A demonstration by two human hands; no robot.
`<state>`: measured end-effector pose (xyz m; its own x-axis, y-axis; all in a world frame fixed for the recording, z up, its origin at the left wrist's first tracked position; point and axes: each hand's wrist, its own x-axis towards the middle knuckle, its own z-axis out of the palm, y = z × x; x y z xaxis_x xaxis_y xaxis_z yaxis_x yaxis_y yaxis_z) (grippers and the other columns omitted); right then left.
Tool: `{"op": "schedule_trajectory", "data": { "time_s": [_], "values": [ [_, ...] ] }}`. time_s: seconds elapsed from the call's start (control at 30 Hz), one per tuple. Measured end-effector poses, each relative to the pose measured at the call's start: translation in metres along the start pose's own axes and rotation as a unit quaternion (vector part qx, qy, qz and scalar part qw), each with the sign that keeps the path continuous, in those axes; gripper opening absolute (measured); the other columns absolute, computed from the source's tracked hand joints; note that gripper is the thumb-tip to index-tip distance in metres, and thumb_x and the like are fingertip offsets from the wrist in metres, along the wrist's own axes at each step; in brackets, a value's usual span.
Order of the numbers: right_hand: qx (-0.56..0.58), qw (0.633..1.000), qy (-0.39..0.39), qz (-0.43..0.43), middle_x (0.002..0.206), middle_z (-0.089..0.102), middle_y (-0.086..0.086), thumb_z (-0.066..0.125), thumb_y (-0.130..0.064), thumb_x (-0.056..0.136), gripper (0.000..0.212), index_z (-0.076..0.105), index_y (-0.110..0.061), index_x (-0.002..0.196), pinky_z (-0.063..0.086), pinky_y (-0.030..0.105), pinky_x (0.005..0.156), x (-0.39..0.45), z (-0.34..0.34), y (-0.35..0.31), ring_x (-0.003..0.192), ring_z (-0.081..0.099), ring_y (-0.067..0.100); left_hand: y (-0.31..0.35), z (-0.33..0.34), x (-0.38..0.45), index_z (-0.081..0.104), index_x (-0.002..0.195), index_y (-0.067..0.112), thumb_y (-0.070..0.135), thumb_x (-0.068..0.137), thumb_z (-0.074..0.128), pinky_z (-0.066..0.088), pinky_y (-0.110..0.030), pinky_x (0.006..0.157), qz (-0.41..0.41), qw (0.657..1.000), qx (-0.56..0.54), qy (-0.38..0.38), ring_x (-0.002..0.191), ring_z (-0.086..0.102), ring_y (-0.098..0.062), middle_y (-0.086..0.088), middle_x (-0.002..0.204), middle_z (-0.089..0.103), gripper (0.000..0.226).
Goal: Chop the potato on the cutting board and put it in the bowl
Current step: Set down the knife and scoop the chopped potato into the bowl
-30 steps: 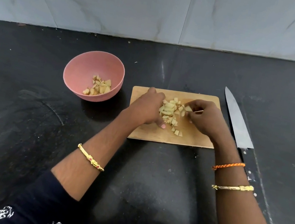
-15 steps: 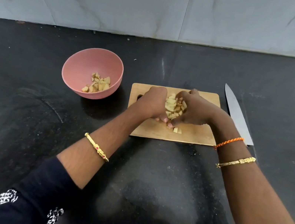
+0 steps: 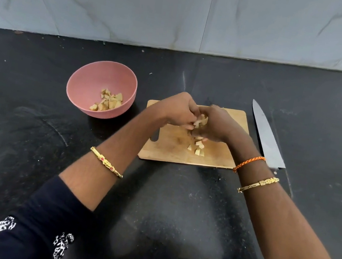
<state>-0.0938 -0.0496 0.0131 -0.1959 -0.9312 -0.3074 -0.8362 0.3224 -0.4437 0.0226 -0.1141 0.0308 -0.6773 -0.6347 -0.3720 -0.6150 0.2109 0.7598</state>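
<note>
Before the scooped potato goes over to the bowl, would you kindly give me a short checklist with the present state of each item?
1. Potato pieces cupped between left hand and right hand: ok.
2. All pieces gathered: not ok; a few loose pieces lie on the cutting board.
3. Pink bowl upright, with room above the pieces inside: ok.
4. Counter between board and bowl unobstructed: ok.
5. Knife lying right of the board, away from both hands: ok.
6. Grip firm enough not to drop pieces: cannot tell.
</note>
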Motion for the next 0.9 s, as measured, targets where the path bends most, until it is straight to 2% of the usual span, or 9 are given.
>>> {"op": "schedule_trajectory", "data": {
  "time_s": [0.13,0.23,0.33,0.4,0.5,0.6,0.67,0.73,0.9],
  "values": [
    [0.040,0.999,0.014,0.027,0.108,0.063,0.005,0.076,-0.015,0.079,0.030,0.062,-0.017,0.105,0.050,0.021,0.060,0.003,0.001,0.000,0.068,0.067,0.015,-0.007,-0.005,-0.004,0.071,0.094,0.004,0.002,0.082,0.067,0.058,-0.021,0.062,0.003,0.992,-0.090,0.091,0.073,0.071,-0.016,-0.010,0.089,0.071,0.012],
    [0.089,0.995,0.013,0.040,0.097,0.060,0.001,0.074,-0.014,0.080,0.023,0.063,-0.013,0.100,0.050,0.018,0.055,0.004,-0.004,0.004,0.061,0.064,0.009,-0.017,-0.001,-0.004,0.068,0.095,0.005,0.007,0.087,0.063,0.059,-0.024,0.065,-0.038,0.979,-0.143,0.139,0.073,0.072,-0.017,-0.011,0.088,0.070,0.009],
    [0.165,0.985,-0.007,0.053,0.090,0.060,0.001,0.073,-0.012,0.082,0.017,0.066,-0.009,0.098,0.055,0.027,0.068,0.003,-0.012,0.012,0.064,0.064,0.012,-0.024,0.005,-0.005,0.066,0.098,-0.002,0.003,0.091,0.056,0.058,-0.020,0.063,-0.085,0.958,-0.233,0.144,0.081,0.069,-0.018,-0.015,0.095,0.068,0.013],
    [0.223,0.973,-0.018,0.056,0.088,0.063,0.005,0.070,-0.006,0.083,0.016,0.066,-0.003,0.098,0.057,0.024,0.066,0.000,-0.018,0.016,0.065,0.065,0.014,-0.030,0.011,-0.004,0.067,0.094,-0.001,0.004,0.092,0.054,0.059,-0.023,0.065,-0.092,0.952,-0.250,0.153,0.080,0.068,-0.017,-0.014,0.095,0.069,0.013],
    [0.274,0.960,-0.022,0.045,0.085,0.064,0.007,0.068,-0.001,0.084,0.020,0.066,0.005,0.103,0.056,0.016,0.057,-0.005,-0.026,0.016,0.065,0.063,0.012,-0.037,0.026,-0.005,0.067,0.095,0.008,0.011,0.091,0.052,0.053,-0.018,0.067,-0.050,0.960,-0.152,0.230,0.073,0.061,-0.011,-0.002,0.087,0.067,0.016],
    [0.300,0.953,-0.023,0.028,0.089,0.064,0.013,0.069,-0.001,0.083,0.020,0.065,0.006,0.101,0.056,0.015,0.056,-0.007,-0.039,0.007,0.066,0.064,0.012,-0.038,0.038,-0.008,0.064,0.103,0.008,0.006,0.090,0.047,0.039,-0.011,0.071,0.013,0.936,-0.066,0.346,0.090,0.057,-0.011,-0.003,0.098,0.063,0.022],
    [0.320,0.947,-0.018,0.008,0.089,0.064,0.015,0.069,-0.001,0.082,0.019,0.065,0.006,0.099,0.055,0.015,0.056,-0.008,-0.050,-0.004,0.064,0.063,0.011,-0.040,0.042,-0.006,0.062,0.108,0.006,0.003,0.089,0.044,0.034,-0.009,0.080,0.049,0.925,-0.047,0.373,0.100,0.054,-0.015,-0.009,0.108,0.061,0.026],
    [0.313,0.949,-0.017,-0.031,0.086,0.064,0.012,0.070,-0.004,0.082,0.020,0.064,0.004,0.100,0.055,0.015,0.056,-0.009,-0.064,-0.023,0.063,0.063,0.008,-0.041,0.046,-0.006,0.058,0.114,0.005,0.006,0.090,0.044,0.030,-0.011,0.088,0.079,0.927,-0.005,0.366,0.109,0.050,-0.018,-0.010,0.114,0.057,0.028],
    [0.281,0.945,-0.043,-0.162,0.082,0.065,0.006,0.071,-0.006,0.082,0.021,0.064,0.002,0.101,0.054,0.017,0.059,0.012,-0.078,-0.111,0.063,0.064,0.005,-0.042,0.064,-0.002,0.053,0.120,0.006,0.035,0.090,0.045,0.035,-0.039,0.105,0.119,0.949,0.064,0.286,0.121,0.043,-0.027,-0.015,0.125,0.052,0.043]
  ]
}}
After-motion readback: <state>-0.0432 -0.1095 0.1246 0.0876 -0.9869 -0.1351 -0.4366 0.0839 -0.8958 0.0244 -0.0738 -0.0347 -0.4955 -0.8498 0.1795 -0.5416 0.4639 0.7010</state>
